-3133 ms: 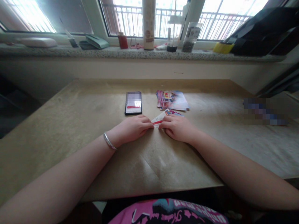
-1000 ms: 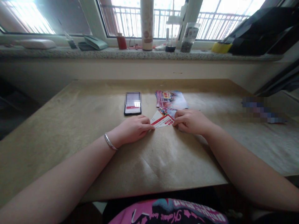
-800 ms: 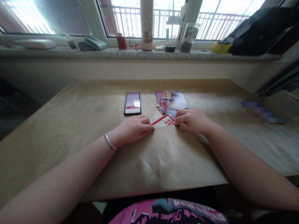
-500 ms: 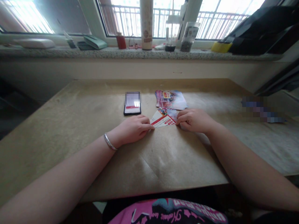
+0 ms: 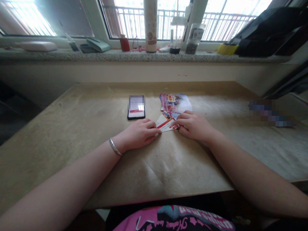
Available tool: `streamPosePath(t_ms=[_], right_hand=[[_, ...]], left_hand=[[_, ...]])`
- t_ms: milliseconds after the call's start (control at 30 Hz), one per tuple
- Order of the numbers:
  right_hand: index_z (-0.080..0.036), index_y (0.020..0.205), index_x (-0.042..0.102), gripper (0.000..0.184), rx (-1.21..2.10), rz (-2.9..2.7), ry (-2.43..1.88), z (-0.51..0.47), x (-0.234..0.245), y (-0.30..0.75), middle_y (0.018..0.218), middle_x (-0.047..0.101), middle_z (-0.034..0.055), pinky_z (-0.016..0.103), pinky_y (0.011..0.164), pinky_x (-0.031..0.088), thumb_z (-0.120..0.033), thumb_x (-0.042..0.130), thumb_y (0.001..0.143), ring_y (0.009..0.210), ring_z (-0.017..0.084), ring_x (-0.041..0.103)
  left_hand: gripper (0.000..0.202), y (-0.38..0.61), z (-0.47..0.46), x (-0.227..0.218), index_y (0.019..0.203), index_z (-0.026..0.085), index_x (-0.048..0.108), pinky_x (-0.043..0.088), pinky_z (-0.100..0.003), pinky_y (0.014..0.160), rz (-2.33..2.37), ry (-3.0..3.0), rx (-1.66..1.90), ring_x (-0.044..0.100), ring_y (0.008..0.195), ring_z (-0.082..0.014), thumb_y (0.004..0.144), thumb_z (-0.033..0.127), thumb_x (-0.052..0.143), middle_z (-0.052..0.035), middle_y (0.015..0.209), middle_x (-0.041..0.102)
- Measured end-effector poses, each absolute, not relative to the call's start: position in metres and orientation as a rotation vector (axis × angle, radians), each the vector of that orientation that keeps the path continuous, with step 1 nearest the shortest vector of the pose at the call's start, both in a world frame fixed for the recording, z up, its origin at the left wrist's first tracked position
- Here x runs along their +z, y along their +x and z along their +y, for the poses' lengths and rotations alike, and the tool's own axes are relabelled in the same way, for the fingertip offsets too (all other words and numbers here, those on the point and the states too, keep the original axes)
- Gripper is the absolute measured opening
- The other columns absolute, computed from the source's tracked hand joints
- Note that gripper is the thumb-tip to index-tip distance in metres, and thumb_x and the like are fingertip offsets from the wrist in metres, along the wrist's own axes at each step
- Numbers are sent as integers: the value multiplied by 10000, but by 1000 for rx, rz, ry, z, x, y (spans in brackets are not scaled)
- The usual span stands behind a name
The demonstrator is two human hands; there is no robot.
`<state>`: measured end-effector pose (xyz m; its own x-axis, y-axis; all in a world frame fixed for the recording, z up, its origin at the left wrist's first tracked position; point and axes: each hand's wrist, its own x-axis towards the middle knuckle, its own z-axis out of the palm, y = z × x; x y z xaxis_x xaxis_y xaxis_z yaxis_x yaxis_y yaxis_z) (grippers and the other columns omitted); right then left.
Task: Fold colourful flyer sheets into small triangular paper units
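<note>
A folded printed leaflet, white with red bands, lies on the brown table between my two hands. My left hand rests on the table with its fingers curled, the fingertips pinching the leaflet's left corner. My right hand lies over the leaflet's right part, fingers closed and pressing it down. Just behind them sits a small stack of colourful leaflets.
A black phone with a lit screen lies left of the stack. The stone window sill carries a tall cylinder, a red cup, jars and a yellow object. A blurred item lies far right.
The fold has been spread wider since the oldest frame. In the last half second my right hand slid left along the leaflet, toward my left hand, which has stayed in place.
</note>
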<state>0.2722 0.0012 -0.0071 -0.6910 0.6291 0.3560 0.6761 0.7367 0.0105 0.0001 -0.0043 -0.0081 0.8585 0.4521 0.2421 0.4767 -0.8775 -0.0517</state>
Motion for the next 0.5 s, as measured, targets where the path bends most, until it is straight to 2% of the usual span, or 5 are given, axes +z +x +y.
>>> streamPosePath(t_ms=[100,500], right_hand=[[-239,1046,712,305,-59,-2648,-853,-2,-13,258,1046,681,62,328,835,446,-164,481,860,938,199,570],[-226,955,724,287,65,-2637,-865,-2,-15,257,986,676,70,334,825,462,-118,487,833,914,192,580]], left_hand=[[292,1,-4,-9,1176,238,625,462,-320,809,-736,-2936,-331,528,905,-190,938,299,467,-78,1034,609],[253,-4,-8,6,1101,219,664,489,-320,837,-758,-3042,-249,572,928,-184,909,233,500,-80,1058,629]])
